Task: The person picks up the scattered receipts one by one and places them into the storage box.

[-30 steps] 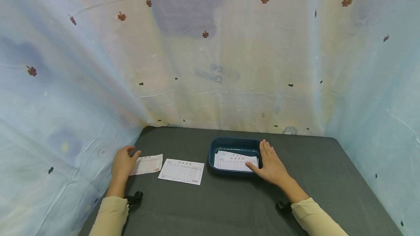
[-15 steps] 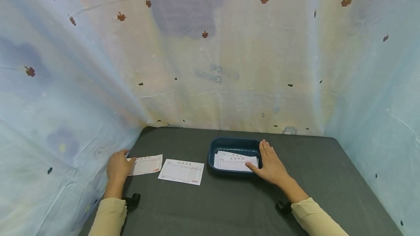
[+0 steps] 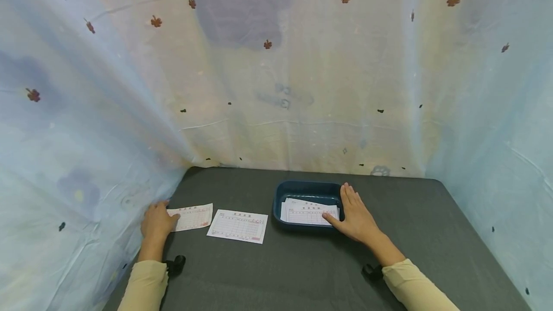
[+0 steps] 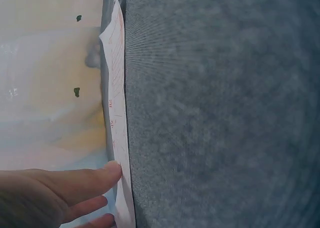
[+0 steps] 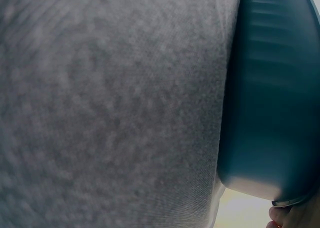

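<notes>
At the table's left side my left hand (image 3: 156, 223) pinches the left end of a printed paper form (image 3: 194, 217). The left wrist view shows its thumb (image 4: 112, 174) on this form (image 4: 118, 118), with other fingers at the far edge. A second printed form (image 3: 238, 226) lies flat to the right. My right hand (image 3: 355, 216) rests with straight fingers along the right rim of a dark blue tray (image 3: 306, 187), its thumb reaching over the front corner. Several similar forms (image 3: 307, 214) lie stacked inside. In the right wrist view the tray's side (image 5: 272, 98) fills the right.
A dark grey cloth (image 3: 268, 277) covers the table. Pale patterned curtains (image 3: 276, 85) hang behind it and along both sides. The left hand is close to the left curtain (image 3: 95, 234).
My left hand has moved left and down to the left form, and its thumb has come onto the form's end. The right hand and the tray stay in place.
</notes>
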Action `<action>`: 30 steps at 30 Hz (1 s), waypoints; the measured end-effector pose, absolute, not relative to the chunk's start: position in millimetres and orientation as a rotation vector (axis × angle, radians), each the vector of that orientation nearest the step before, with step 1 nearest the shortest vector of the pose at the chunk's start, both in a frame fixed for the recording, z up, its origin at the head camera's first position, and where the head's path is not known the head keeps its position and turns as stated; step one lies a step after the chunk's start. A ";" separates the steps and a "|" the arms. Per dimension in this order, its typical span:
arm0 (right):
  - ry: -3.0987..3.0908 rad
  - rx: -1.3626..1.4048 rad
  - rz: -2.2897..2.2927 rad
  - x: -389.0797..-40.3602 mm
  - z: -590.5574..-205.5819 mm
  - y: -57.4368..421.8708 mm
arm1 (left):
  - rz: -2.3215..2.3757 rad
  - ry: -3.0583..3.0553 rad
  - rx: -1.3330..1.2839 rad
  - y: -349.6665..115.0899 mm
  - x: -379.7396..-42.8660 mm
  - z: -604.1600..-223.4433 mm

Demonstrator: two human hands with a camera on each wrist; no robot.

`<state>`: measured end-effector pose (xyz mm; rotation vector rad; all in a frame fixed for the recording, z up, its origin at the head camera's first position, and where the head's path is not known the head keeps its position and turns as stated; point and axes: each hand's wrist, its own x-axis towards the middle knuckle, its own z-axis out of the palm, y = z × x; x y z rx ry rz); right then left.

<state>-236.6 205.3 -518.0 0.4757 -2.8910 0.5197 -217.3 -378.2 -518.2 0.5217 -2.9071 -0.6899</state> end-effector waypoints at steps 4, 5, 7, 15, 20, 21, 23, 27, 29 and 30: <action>-2.905 0.471 0.515 -236.4 -517.2 204.6 | -0.699 -2.925 0.540 -378.3 -217.7 -517.8; -2.907 0.471 0.513 -236.3 -517.0 204.5 | -0.699 -2.933 0.546 -378.1 -218.0 -517.7; -2.912 0.469 0.515 -236.5 -516.7 204.4 | -0.698 -2.945 0.554 -377.7 -218.6 -517.6; -2.914 0.468 0.517 -236.7 -515.9 204.5 | -0.702 -2.898 0.481 -372.0 -220.2 -519.3; -2.902 0.469 0.523 -236.3 -516.2 205.1 | -0.703 -2.889 0.474 -369.6 -221.2 -521.1; -2.900 0.470 0.523 -236.3 -516.4 205.3 | -0.697 -2.893 0.480 -369.5 -221.5 -521.1; -2.898 0.471 0.524 -236.1 -516.2 205.4 | -0.686 -2.899 0.492 -369.4 -221.8 -521.6; -2.896 0.473 0.531 -235.1 -515.7 205.1 | -0.676 -2.908 0.521 -369.6 -222.2 -522.9; -2.895 0.474 0.533 -235.0 -516.0 205.1 | -0.677 -2.912 0.530 -369.4 -221.7 -523.1; -2.895 0.475 0.533 -235.0 -516.4 205.1 | -0.675 -2.912 0.530 -370.0 -221.9 -523.4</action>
